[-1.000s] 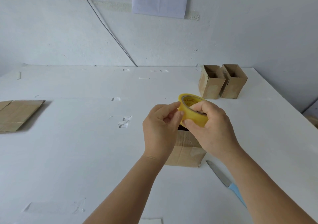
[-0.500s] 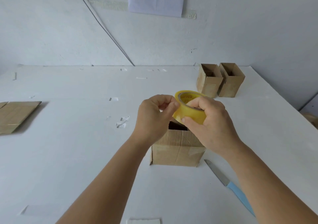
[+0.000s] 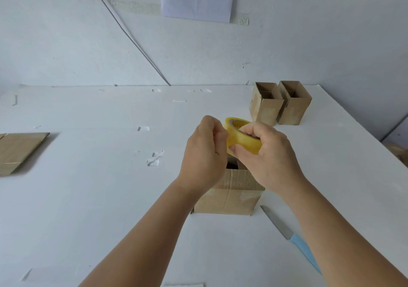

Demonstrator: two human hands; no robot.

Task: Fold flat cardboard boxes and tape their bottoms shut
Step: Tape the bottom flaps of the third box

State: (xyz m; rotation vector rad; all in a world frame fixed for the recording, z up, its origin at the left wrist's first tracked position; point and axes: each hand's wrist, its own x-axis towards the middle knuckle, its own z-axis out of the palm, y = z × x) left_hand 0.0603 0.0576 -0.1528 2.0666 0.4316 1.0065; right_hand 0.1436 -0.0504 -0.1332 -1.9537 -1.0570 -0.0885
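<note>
My right hand [image 3: 268, 154] grips a yellow roll of clear tape [image 3: 239, 140] above an upright cardboard box [image 3: 229, 195] in the middle of the white table [image 3: 88, 198]. My left hand [image 3: 204, 154] is at the roll's left edge with its fingers curled against the tape; whether it pinches the tape end is hidden. The box stands open at the top, and both hands cover most of its opening. Two folded boxes [image 3: 279, 103] stand upright side by side at the back right. A stack of flat cardboard [image 3: 18, 151] lies at the left edge.
A knife with a light blue handle [image 3: 289, 236] lies on the table right of the box, blade pointing away. Small scraps of tape [image 3: 154, 157] are stuck on the table left of the hands. A cable [image 3: 132, 37] runs down the wall behind.
Both hands with the tape roll stay above the box. My left hand has turned, its fingers curling tighter against the roll's edge. The view has shifted slightly.
</note>
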